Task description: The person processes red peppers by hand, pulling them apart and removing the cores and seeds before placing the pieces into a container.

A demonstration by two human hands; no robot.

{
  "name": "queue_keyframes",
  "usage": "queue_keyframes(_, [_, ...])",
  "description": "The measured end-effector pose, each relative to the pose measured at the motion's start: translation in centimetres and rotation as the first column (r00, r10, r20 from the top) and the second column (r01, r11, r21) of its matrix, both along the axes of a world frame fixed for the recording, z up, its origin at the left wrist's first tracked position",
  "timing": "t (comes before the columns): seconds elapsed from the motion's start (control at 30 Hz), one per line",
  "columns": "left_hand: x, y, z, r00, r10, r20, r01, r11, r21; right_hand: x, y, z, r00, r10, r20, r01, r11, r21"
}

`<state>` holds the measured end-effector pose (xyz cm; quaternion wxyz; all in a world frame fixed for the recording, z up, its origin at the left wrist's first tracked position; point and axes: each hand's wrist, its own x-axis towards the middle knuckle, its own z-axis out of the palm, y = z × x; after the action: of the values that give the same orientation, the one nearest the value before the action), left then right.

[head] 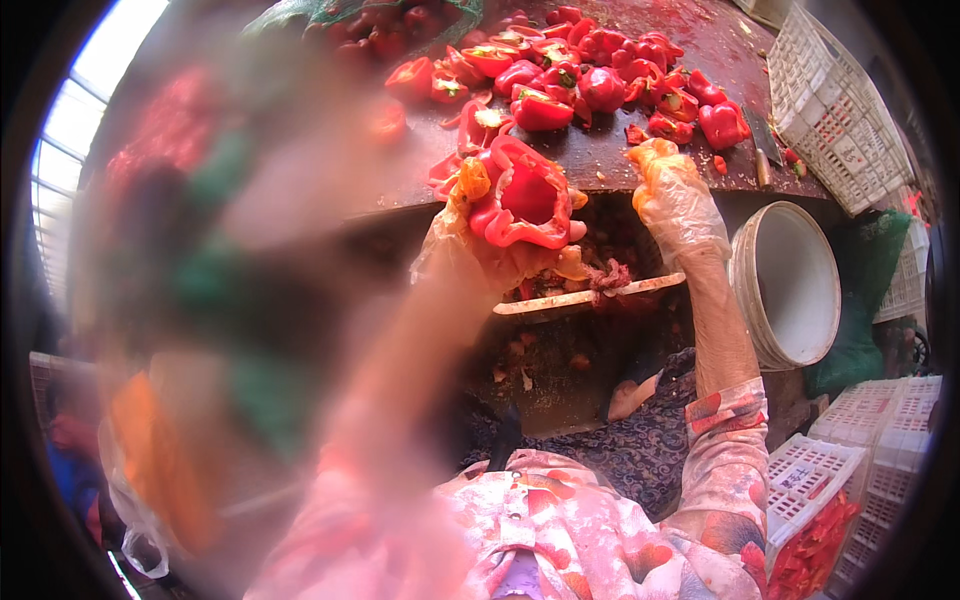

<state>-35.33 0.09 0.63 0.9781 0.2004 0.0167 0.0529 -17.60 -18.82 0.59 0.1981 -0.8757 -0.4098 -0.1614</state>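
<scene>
A hollowed red bell pepper (525, 196) with its cut opening facing up rests in the grip of my left hand (502, 259), which wears a thin clear plastic glove stained orange. My right hand (664, 191), gloved the same way, is off to the right near the table edge with its fingers curled in. Whether those fingers hold anything is hidden. Beyond both hands, a heap of halved and whole red bell peppers (540, 109) lies on the dark red table (720, 45). Below the hands is a container with a pale rim (555, 302), bound with red cloth, holding scraps.
A knife (763, 169) with a wooden handle lies at the table's right. A white bucket (810, 285) stands beside my right forearm. White plastic crates (840, 112) are at the right, one lower crate (814, 480) holding red pieces. Green netting (322, 15) is at the back. Blur covers the left.
</scene>
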Motion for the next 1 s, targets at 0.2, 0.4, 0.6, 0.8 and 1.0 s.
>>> queue_keyframes(0.2, [-0.1,-0.3,0.6,0.995,0.031,-0.094,-0.023,0.996,0.081,-4.5,2.2,3.3,0.907,0.377,-0.189,-0.336,0.917,0.216])
queue_keyframes(0.4, [0.0,-1.0,0.2,0.985,0.034,-0.167,-0.002,0.983,0.185,-5.3,3.7,2.2,0.841,0.372,-0.393,-0.261,0.915,0.308])
queue_keyframes(0.6, [-0.6,0.6,0.9,0.972,0.137,-0.192,-0.119,0.987,0.105,-1.7,1.6,0.5,0.924,0.306,-0.229,-0.276,0.949,0.153])
queue_keyframes(0.8, [0.6,-1.1,2.0,0.918,0.225,-0.326,-0.114,0.939,0.325,-7.1,3.9,1.9,0.619,0.555,-0.556,-0.264,0.813,0.519])
queue_keyframes(1.0, [-0.7,3.2,-0.4,0.985,0.056,-0.166,-0.027,0.985,0.171,-3.9,3.3,3.6,0.022,0.892,-0.452,0.272,0.429,0.861])
